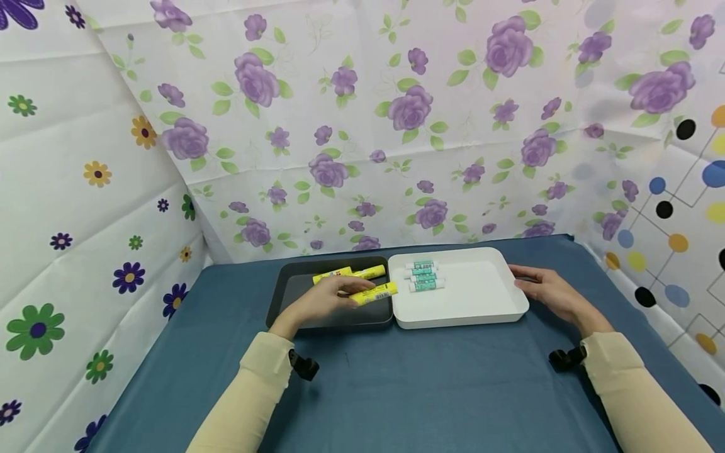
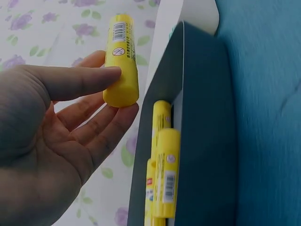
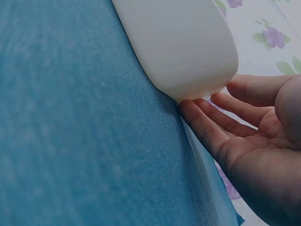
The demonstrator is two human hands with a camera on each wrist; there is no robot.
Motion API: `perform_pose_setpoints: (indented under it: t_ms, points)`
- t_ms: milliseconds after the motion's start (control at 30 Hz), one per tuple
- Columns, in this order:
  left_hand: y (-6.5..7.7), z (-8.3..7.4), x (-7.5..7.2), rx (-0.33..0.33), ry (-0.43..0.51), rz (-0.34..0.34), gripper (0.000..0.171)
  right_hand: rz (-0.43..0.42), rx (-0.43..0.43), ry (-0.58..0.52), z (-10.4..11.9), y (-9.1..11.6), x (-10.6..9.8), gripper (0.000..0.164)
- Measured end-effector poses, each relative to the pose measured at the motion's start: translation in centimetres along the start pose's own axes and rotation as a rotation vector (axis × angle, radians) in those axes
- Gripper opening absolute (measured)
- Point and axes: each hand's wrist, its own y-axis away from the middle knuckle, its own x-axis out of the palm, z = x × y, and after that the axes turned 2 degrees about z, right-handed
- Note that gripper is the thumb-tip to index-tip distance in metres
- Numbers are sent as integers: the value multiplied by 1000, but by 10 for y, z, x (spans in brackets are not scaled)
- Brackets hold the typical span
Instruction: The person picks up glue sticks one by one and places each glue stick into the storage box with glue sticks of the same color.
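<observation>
In the head view my left hand [image 1: 321, 301] is over the dark tray [image 1: 333, 319], pinching a yellow glue stick [image 2: 123, 61] between thumb and fingers. Beneath it, several more yellow glue sticks [image 2: 168, 174] lie in the dark tray. A white tray [image 1: 470, 305] stands right against that tray. Several small white tubes with green labels [image 1: 427, 285] lie in its left part. At the white tray's right end, my right hand [image 1: 557, 299] touches the outer wall with extended fingertips [image 3: 189, 109], its thumb near the rim.
Both trays stand near the back of a table covered in blue cloth [image 1: 430, 390]. Behind them hangs a flowered curtain [image 1: 340, 126], with patterned sheets on the left and right sides. Each wrist wears a small black camera mount [image 1: 304, 366].
</observation>
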Motion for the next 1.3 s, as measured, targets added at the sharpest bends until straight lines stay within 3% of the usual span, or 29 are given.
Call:
perform_pose_setpoints:
  t_ms: [400, 633, 1067, 1300]
  points:
    - [2, 10, -34, -47, -106, 22, 44, 12, -2, -15, -3, -2, 2, 67]
    - [-11, 13, -47, -81, -151, 67, 43, 4, 7, -18, -2, -1, 1, 68]
    - [-33, 17, -50, -131, -204, 131, 43, 1, 4, 4, 0, -1, -1, 70]
    - [-40, 19, -44, -99, -261, 154, 41, 3, -2, 7, 0, -1, 0, 70]
